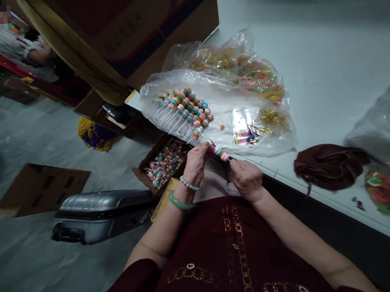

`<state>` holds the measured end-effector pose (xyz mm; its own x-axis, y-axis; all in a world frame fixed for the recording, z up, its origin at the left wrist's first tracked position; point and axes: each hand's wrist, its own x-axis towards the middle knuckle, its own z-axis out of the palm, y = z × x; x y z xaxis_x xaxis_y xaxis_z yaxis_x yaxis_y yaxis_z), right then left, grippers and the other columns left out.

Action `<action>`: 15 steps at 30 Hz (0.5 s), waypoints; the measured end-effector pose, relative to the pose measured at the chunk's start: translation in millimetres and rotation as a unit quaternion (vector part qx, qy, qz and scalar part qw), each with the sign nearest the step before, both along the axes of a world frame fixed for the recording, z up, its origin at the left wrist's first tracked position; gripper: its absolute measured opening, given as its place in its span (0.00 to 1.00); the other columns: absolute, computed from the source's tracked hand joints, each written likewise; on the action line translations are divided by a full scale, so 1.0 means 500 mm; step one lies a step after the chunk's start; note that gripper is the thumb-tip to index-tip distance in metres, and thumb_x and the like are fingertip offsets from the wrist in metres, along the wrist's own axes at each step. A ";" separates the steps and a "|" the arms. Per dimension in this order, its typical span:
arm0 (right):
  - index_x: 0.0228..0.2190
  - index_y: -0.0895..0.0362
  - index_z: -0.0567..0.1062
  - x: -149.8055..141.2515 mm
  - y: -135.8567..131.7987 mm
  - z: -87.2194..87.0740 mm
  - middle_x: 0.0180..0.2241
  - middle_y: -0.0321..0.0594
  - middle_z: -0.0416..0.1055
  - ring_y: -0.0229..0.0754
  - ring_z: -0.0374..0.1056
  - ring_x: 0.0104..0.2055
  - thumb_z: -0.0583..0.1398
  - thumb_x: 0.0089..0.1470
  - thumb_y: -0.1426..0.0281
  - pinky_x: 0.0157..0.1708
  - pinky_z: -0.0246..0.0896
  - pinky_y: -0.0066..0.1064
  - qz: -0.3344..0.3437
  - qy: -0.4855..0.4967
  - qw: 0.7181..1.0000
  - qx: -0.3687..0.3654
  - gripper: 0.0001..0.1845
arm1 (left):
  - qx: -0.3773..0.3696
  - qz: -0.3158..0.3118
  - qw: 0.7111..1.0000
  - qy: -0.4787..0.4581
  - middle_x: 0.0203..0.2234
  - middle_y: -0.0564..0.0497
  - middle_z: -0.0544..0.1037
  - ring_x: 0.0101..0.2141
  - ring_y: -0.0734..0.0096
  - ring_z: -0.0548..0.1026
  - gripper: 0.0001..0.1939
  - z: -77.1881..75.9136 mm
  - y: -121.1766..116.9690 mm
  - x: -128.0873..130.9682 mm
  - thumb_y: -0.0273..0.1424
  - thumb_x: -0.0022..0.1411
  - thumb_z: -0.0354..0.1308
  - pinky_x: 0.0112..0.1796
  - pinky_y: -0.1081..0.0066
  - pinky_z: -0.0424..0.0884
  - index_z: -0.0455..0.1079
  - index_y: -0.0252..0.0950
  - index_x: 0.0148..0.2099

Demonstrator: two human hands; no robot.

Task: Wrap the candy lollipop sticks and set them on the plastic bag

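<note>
Over my lap at the table edge, my left hand (199,160) pinches a candy stick (220,152) with pastel pink, blue and white pieces. My right hand (247,178) is closed in a fist at the pink end of it; what its fingers grip there is hidden. Just beyond lies a pile of candy sticks (192,105), their white sticks pointing toward the lower left, on a clear plastic sheet (218,101). To the right of the pile are printed clear wrappers (243,125) and a heap of gold twist ties (274,121). A single orange candy (222,127) lies between.
A carton of finished-looking candy sticks (166,164) stands below the table's left edge, near a grey suitcase (102,214). Bags of colourful candy (236,64), a large carton (159,32) and a dark brown cloth (330,166) are on the white table (318,78). Another person (39,52) is at upper left.
</note>
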<state>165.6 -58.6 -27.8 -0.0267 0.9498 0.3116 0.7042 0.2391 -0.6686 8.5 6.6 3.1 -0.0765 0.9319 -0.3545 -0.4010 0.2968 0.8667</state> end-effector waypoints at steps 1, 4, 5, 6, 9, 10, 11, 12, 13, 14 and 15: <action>0.26 0.55 0.74 -0.001 -0.001 0.000 0.20 0.39 0.66 0.40 0.59 0.26 0.52 0.60 0.70 0.30 0.50 0.33 0.013 -0.025 1.000 0.011 0.15 | -0.011 0.006 1.000 0.007 0.22 0.51 0.75 0.26 0.75 0.72 0.19 -0.002 -0.001 0.001 0.42 0.45 0.72 0.34 0.70 0.69 0.72 0.31 0.24; 0.28 0.55 0.76 -0.010 0.004 0.002 0.22 0.40 0.67 0.40 0.61 0.27 0.52 0.60 0.70 0.31 0.51 0.32 0.039 0.008 0.999 -0.004 0.14 | -0.034 0.018 0.999 0.003 0.21 0.52 0.75 0.24 0.75 0.71 0.19 -0.005 -0.003 0.003 0.41 0.44 0.73 0.33 0.70 0.69 0.73 0.31 0.26; 0.29 0.55 0.76 -0.014 0.008 0.004 0.23 0.40 0.68 0.40 0.62 0.27 0.53 0.59 0.69 0.31 0.51 0.31 0.039 0.058 0.997 -0.028 0.12 | -0.035 0.014 0.999 -0.007 0.22 0.52 0.75 0.24 0.76 0.71 0.19 -0.005 -0.003 0.003 0.41 0.44 0.73 0.32 0.70 0.69 0.73 0.31 0.28; 0.29 0.55 0.75 -0.017 0.012 0.006 0.23 0.38 0.68 0.39 0.62 0.27 0.54 0.57 0.69 0.31 0.52 0.31 0.037 0.126 0.989 -0.063 0.10 | -0.038 0.001 0.999 -0.022 0.23 0.52 0.76 0.24 0.76 0.71 0.19 -0.005 -0.001 0.001 0.41 0.44 0.73 0.32 0.71 0.69 0.73 0.31 0.29; 0.27 0.55 0.73 -0.020 0.026 0.015 0.19 0.34 0.65 0.35 0.57 0.22 0.58 0.51 0.65 0.24 0.50 0.28 0.047 0.376 0.898 -0.224 0.07 | -0.067 -0.064 0.993 -0.073 0.24 0.51 0.75 0.25 0.74 0.72 0.17 -0.001 0.008 -0.012 0.39 0.49 0.70 0.32 0.70 0.70 0.72 0.31 0.31; 0.26 0.56 0.72 -0.020 0.030 0.017 0.18 0.32 0.64 0.33 0.54 0.19 0.60 0.48 0.64 0.21 0.46 0.27 0.053 0.444 0.850 -0.277 0.07 | -0.076 -0.077 0.991 -0.084 0.25 0.51 0.75 0.26 0.73 0.73 0.14 0.001 0.013 -0.017 0.36 0.50 0.69 0.32 0.70 0.70 0.72 0.31 0.32; 0.27 0.56 0.72 -0.018 0.033 0.019 0.16 0.31 0.63 0.31 0.51 0.18 0.62 0.46 0.63 0.19 0.41 0.26 0.059 0.495 0.805 -0.322 0.09 | -0.078 -0.079 0.990 -0.092 0.26 0.51 0.76 0.28 0.72 0.74 0.11 0.003 0.018 -0.023 0.32 0.51 0.69 0.34 0.70 0.70 0.72 0.31 0.33; 0.27 0.57 0.73 -0.017 0.036 0.020 0.16 0.30 0.62 0.30 0.47 0.17 0.64 0.43 0.62 0.18 0.36 0.25 0.063 0.530 0.767 -0.356 0.11 | -0.072 -0.074 0.990 -0.101 0.29 0.51 0.76 0.30 0.72 0.76 0.09 0.005 0.022 -0.027 0.26 0.50 0.68 0.35 0.70 0.71 0.72 0.32 0.34; 0.28 0.58 0.73 -0.015 0.039 0.019 0.16 0.30 0.62 0.28 0.45 0.16 0.66 0.41 0.62 0.17 0.32 0.24 0.064 0.551 0.739 -0.381 0.14 | -0.060 -0.065 0.990 -0.113 0.31 0.51 0.77 0.33 0.71 0.77 0.11 0.007 0.025 -0.030 0.21 0.49 0.66 0.38 0.70 0.71 0.72 0.33 0.37; 0.28 0.59 0.73 -0.013 0.042 0.019 0.15 0.30 0.62 0.27 0.43 0.16 0.67 0.39 0.63 0.16 0.30 0.24 0.065 0.566 0.718 -0.400 0.15 | -0.048 -0.059 0.989 -0.129 0.34 0.51 0.78 0.37 0.69 0.77 0.15 0.009 0.027 -0.032 0.17 0.48 0.64 0.40 0.70 0.71 0.73 0.33 0.39; 0.28 0.59 0.73 -0.012 0.044 0.017 0.16 0.29 0.62 0.26 0.42 0.15 0.68 0.38 0.64 0.16 0.28 0.23 0.065 0.576 0.702 -0.414 0.16 | -0.039 -0.056 0.986 -0.149 0.36 0.51 0.78 0.39 0.68 0.78 0.18 0.011 0.028 -0.032 0.15 0.48 0.62 0.43 0.68 0.70 0.73 0.34 0.41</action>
